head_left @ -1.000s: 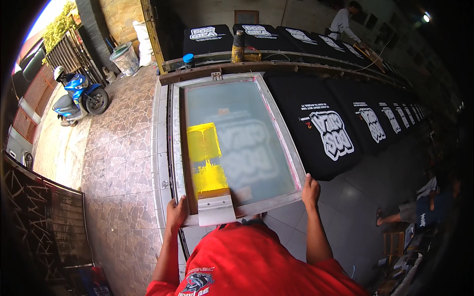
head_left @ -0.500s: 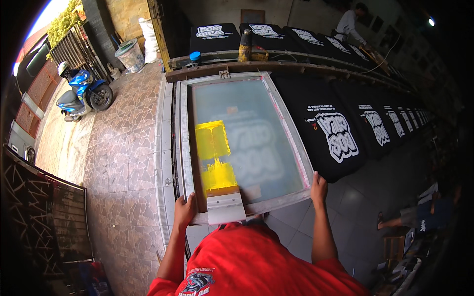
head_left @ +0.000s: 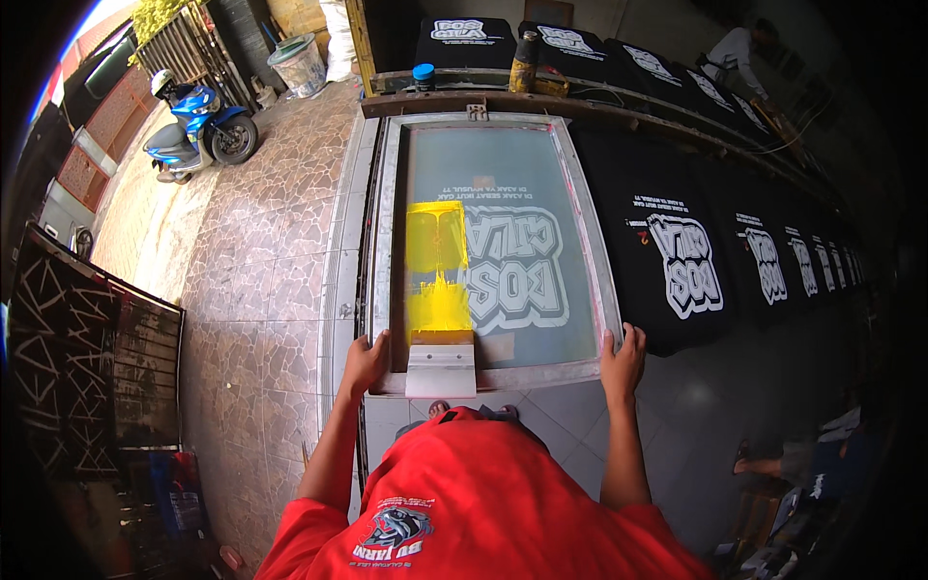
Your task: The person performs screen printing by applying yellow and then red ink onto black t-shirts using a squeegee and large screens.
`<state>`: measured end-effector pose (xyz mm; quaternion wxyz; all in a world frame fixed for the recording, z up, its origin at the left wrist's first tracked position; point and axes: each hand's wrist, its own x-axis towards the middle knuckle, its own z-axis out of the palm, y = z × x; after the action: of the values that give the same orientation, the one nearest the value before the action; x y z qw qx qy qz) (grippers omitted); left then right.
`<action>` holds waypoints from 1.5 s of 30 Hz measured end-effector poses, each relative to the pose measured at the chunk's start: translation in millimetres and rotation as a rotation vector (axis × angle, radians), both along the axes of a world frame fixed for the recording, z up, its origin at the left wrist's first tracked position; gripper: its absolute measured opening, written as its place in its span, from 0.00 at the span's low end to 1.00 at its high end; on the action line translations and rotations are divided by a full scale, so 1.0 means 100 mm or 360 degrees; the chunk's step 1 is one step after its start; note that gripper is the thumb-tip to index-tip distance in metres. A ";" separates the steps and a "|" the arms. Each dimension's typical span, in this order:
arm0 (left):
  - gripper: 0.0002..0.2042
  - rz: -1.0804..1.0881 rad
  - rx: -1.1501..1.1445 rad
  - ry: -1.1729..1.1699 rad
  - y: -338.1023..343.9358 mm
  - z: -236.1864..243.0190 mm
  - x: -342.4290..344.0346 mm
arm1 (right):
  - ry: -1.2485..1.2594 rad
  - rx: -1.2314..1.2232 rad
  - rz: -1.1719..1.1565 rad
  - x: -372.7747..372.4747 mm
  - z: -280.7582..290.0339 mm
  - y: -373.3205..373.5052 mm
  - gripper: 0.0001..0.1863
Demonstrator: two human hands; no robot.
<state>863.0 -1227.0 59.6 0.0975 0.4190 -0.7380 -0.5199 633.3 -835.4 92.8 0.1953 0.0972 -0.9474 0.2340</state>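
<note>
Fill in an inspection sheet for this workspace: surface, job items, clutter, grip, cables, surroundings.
Surface: white-printed black panels run in a row to the right.
Job items: screen frame; a white print shows through its mesh; yellow ink at left; silver squeegee lies over the near edge.
Clutter: blue-lidded jar and yellow-and-black object beyond the frame.
Grip: left hand holds the near left corner, right hand the near right.
Cables: thin pale cable at far right.
Surroundings: blue scooter at left, co-worker at far right.
</note>
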 end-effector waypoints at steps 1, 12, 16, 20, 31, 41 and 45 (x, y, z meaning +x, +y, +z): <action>0.23 0.0003 0.0032 -0.0023 -0.04 -0.04 0.02 | -0.0008 -0.0095 0.0225 0.11 0.16 -0.12 0.23; 0.25 0.0044 -0.0009 -0.0068 0.07 0.18 -0.05 | 0.0051 0.0523 0.1863 1.27 0.44 -1.66 0.31; 0.26 0.0041 -0.0111 -0.0044 0.00 0.02 0.03 | -0.0012 0.0381 0.1953 1.17 0.45 -1.77 0.18; 0.27 -0.0020 -0.0153 -0.0027 0.07 0.15 -0.05 | -0.0053 0.0424 0.1720 0.90 0.72 -1.98 0.20; 0.26 -0.0057 -0.0180 0.0037 0.00 -0.08 -0.02 | -0.0229 0.0528 0.1485 0.31 1.06 -2.71 0.10; 0.28 -0.0081 -0.0138 -0.0014 -0.01 -0.04 -0.02 | 0.0010 0.0460 0.1521 0.78 0.49 -2.34 0.13; 0.27 -0.0025 -0.0110 0.0018 0.04 0.09 -0.02 | -0.0417 0.0718 0.1705 0.83 0.92 -2.24 0.11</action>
<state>861.4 -1223.5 68.3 0.1121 0.4067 -0.7582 -0.4972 716.5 -1058.9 185.2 -0.0939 0.5712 -0.8089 0.1029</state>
